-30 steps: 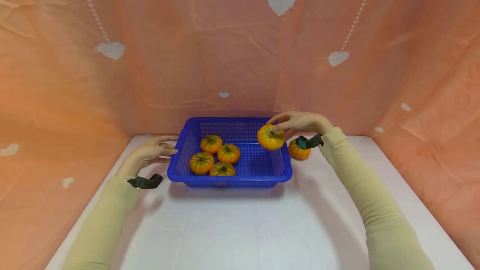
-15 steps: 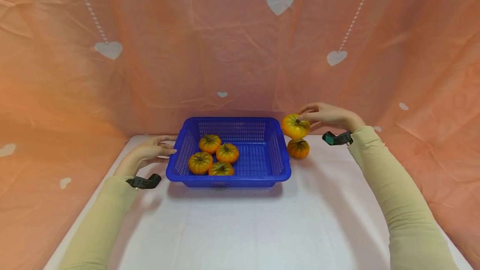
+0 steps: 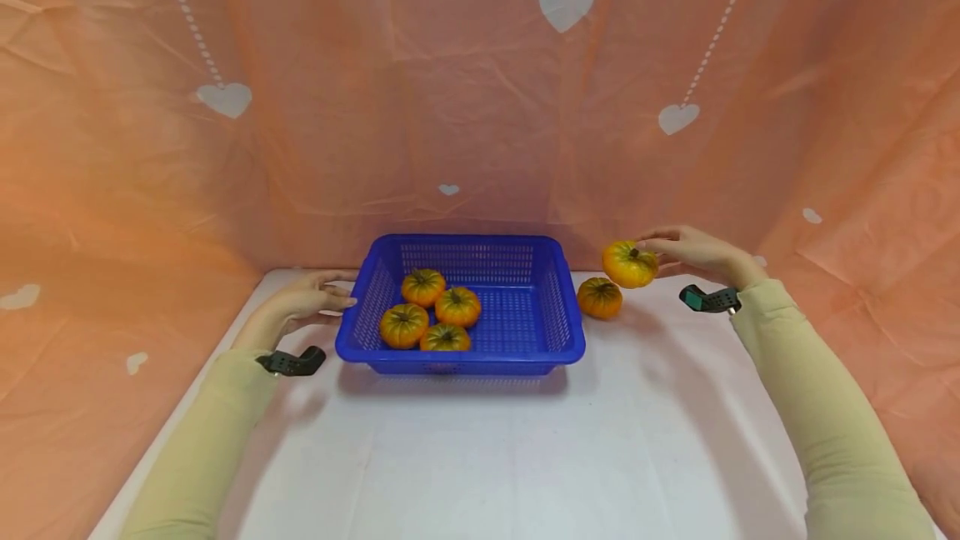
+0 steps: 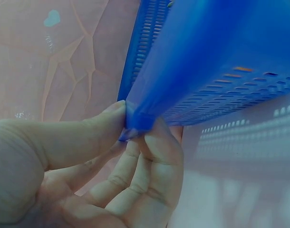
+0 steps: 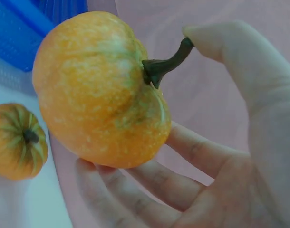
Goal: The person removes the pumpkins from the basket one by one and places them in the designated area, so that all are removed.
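My right hand [image 3: 693, 250] holds a small orange pumpkin [image 3: 628, 265] above the table, right of the blue basket [image 3: 465, 357]. In the right wrist view, the thumb touches the tip of its curved stem [image 5: 169, 62] while the fingers support its underside. A second pumpkin [image 3: 599, 298] sits on the table beside the basket's right wall, left of and below the held one. My left hand [image 3: 303, 300] pinches the basket's left rim [image 4: 140, 111] between thumb and fingers. Several more pumpkins [image 3: 457, 307] lie in the basket's left half.
A white table [image 3: 487, 457] bears the basket. Orange cloth [image 3: 480, 107] printed with white hearts hangs behind and along both sides. A dark wrist strap [image 3: 712, 300] is on the right wrist and another strap [image 3: 292, 362] on the left.
My right hand has carried the pumpkin from over the basket's right end out to the right, past the pumpkin on the table. The left hand keeps its place at the rim.
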A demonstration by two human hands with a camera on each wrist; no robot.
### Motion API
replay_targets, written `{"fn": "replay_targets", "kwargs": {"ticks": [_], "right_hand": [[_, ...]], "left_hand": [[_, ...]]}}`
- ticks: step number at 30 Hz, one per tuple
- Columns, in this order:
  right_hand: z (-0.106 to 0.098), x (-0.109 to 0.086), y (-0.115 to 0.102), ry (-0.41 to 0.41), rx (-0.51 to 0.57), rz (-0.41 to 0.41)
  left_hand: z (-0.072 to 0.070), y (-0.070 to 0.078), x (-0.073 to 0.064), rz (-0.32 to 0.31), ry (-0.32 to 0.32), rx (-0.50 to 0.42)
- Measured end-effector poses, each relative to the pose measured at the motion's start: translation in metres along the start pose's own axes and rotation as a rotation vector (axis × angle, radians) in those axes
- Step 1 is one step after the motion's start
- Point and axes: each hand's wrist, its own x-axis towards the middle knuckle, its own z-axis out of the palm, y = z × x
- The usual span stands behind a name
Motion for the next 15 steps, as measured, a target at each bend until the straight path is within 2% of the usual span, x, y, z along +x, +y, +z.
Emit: {"fn": "replay_targets", "kwargs": {"ticks": [6, 15], "right_hand": [[-0.003, -0.007, 0.014, -0.008, 0.081, 0.019], [-0.004, -0.013, 0.037, 0.028, 0.209, 0.056]], "left_hand": [[0.000, -0.001, 0.001, 0.003, 0.002, 0.007], [0.000, -0.001, 0.000, 0.011, -0.001, 0.006]]}}
